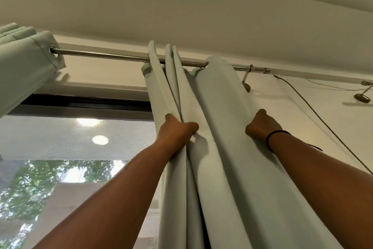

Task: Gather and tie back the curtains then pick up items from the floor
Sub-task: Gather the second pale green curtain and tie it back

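Note:
A pale green curtain (218, 119) hangs in bunched folds from a metal rod (105, 55) near the ceiling. My left hand (177, 129) grips the left folds of this curtain, arm stretched upward. My right hand (262, 125), with a black band on its wrist, grips the curtain's right edge; its fingers are hidden behind the cloth. A second pale green curtain (24, 67) is gathered at the rod's far left end.
Between the two curtains lies a window (80, 147) with a dark frame, a mesh screen and trees outside. A rod bracket (246, 83) and a thin cord (323, 121) sit on the white wall at the right. The floor is out of view.

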The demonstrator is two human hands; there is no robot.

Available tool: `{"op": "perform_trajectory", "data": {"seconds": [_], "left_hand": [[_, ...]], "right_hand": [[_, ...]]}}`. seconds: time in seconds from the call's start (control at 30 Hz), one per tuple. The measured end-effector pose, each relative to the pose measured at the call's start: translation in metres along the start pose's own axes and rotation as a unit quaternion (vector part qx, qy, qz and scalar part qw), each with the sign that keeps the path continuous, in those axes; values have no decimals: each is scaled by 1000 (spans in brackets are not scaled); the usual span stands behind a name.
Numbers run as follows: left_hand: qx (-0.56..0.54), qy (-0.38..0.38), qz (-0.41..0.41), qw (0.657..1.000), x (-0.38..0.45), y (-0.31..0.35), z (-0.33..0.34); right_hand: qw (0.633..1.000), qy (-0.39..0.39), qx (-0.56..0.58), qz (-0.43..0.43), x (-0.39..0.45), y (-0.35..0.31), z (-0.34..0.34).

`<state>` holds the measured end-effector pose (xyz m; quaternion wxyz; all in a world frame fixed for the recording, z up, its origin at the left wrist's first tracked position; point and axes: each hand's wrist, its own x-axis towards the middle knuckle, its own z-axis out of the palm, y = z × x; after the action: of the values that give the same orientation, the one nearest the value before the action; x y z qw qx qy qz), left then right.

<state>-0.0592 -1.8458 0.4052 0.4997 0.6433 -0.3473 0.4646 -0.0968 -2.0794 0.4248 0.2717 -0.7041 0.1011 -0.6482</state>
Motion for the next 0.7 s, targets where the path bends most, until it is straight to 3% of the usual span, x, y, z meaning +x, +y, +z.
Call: {"op": "perform_trajectory", "data": {"seconds": [0.17, 0.37, 0.7], "left_hand": [[-39, 12, 1, 999, -4, 21, 40], [54, 71, 14, 996, 8, 34, 82], [48, -13, 115, 992, 19, 107, 168]], "right_hand": [[995, -11, 57, -77, 14, 21, 1], [987, -72, 50, -137, 32, 36, -1], [976, -118, 9, -185, 61, 66, 0]]}}
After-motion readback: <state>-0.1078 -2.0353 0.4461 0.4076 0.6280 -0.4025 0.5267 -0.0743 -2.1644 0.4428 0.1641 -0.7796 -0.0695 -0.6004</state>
